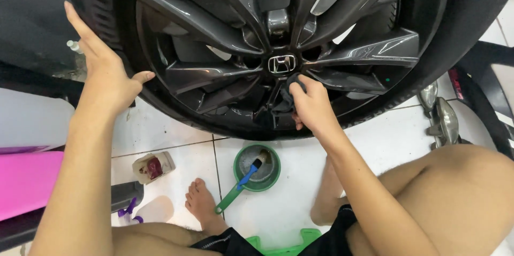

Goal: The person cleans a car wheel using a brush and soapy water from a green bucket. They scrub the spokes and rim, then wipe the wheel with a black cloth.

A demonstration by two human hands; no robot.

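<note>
White tiled floor of a car bay, seen from above. A dark alloy wheel in its black tyre fills the upper frame. The left hand, upper left, lies flat on the tyre, fingers spread wide. The right hand, centre, has its fingers closed on a dark cloth pressed against a spoke just below the hub cap. Lower centre, a green pan holds a blue-handled brush; a small jar lies to its left.
</note>
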